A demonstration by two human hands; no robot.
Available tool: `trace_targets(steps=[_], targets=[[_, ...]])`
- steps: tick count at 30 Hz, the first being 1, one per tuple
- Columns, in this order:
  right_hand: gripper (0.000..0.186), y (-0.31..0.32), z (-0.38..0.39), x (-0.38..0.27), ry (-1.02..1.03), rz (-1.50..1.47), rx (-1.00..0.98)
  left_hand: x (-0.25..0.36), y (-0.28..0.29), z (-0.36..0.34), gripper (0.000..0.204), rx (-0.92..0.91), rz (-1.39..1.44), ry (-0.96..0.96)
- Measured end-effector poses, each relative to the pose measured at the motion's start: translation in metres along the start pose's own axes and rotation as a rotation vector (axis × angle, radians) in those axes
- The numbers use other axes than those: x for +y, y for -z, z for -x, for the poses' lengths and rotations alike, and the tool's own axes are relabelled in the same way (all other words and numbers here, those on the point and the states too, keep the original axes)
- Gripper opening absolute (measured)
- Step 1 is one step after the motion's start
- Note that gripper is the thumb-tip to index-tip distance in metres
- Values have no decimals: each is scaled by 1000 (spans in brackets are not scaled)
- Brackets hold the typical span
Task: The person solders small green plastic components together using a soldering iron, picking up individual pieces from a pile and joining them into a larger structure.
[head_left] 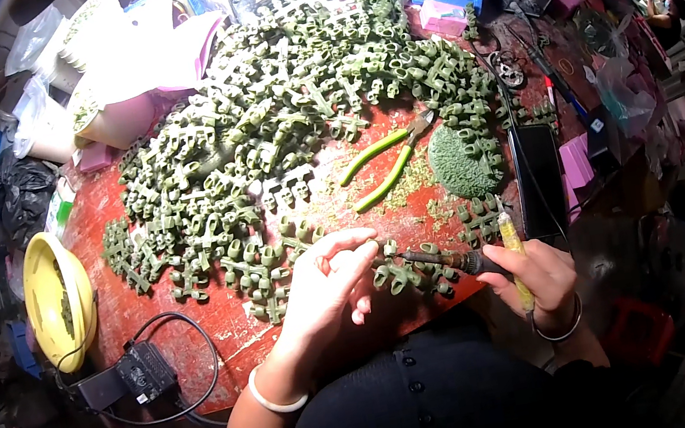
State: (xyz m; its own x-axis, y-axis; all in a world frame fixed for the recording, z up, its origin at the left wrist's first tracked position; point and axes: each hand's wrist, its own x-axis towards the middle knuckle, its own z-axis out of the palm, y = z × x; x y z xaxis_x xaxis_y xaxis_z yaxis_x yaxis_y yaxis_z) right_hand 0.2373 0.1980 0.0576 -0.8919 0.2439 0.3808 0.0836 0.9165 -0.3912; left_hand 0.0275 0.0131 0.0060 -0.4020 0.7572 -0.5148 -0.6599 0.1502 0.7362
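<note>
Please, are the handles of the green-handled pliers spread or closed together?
Spread: the pliers lie with a wide gap between their green handles.

Right grip (542, 274) on dark tool (465, 262), left grip (334, 282) nearby, heaped green pieces (267, 105)

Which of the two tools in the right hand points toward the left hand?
The thin-tipped dark tool, which extends leftward toward the left hand; the yellow tool lies crosswise to it.

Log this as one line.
right hand: holding dark tool and yellow-wrapped tool; left hand: near dark tool's tip; green-handled pliers: on red table
</note>
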Motion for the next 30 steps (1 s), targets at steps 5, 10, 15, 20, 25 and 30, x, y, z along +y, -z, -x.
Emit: trace_targets(steps=[5, 10, 15, 20, 25, 30], targets=[[40, -2, 1, 1, 17, 17, -6, -1, -1, 0, 30, 9, -8, 6], [40, -4, 2, 3, 29, 41, -4, 1, -1, 1, 32, 2, -7, 14], [40, -3, 4, 3, 23, 58, -21, 0, 1, 2, 35, -25, 8, 18], [39, -4, 3, 2, 25, 53, -10, 3, -5, 3, 30, 28, -45, 13], [39, -5, 4, 2, 23, 47, -13, 2, -5, 3, 31, 24, -41, 16], [39, -5, 2, 2, 32, 58, -7, 0, -3, 2, 31, 12, -33, 10]])
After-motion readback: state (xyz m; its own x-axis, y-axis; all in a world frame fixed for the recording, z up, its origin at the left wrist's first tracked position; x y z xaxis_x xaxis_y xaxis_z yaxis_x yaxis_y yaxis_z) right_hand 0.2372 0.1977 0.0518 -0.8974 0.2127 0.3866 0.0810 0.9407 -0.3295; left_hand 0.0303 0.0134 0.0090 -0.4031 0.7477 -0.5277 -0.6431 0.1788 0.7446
